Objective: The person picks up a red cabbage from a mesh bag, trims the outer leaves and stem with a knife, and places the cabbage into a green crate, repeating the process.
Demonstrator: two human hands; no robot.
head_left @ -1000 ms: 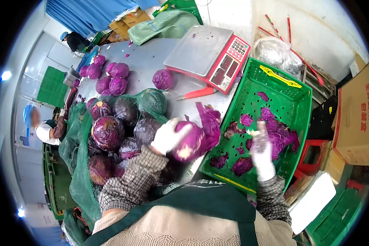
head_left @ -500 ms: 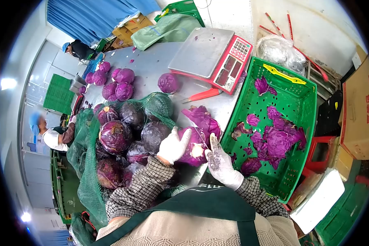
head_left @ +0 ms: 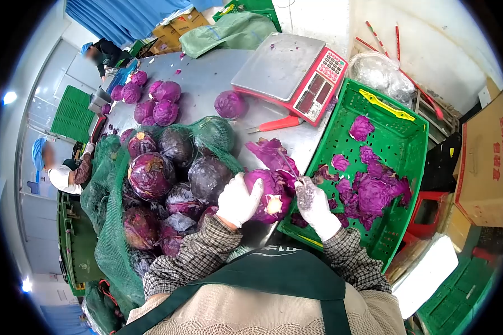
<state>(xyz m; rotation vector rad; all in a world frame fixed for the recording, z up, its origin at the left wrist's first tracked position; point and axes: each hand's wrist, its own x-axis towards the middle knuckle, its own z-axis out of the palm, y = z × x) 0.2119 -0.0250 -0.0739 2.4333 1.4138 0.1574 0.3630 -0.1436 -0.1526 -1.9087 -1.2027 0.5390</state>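
My left hand [head_left: 239, 201], in a white glove, grips the side of a red cabbage [head_left: 268, 192] whose pale cut stem faces me. My right hand [head_left: 314, 206], gloved and stained at the fingers, is closed on a knife [head_left: 289, 163]; its thin blade points up and away, and its handle is hidden in the fingers. A loosened purple outer leaf [head_left: 268, 153] spreads out on the table just behind the cabbage. Left of my left hand, several unpeeled cabbages [head_left: 153, 181] lie in an opened green mesh bag [head_left: 109, 206].
A green crate [head_left: 369, 254] with torn leaves [head_left: 374, 192] stands at right. Behind the work lie an orange-handled knife [head_left: 276, 124], a red scale [head_left: 285, 72] and a single cabbage [head_left: 229, 104]. Trimmed cabbages [head_left: 165, 100] sit farther left. Two people [head_left: 67, 173] work beyond the table.
My right hand with the knife has moved right and slightly up, away from the stem toward the crate's edge. The cabbage has turned slightly under my left hand.
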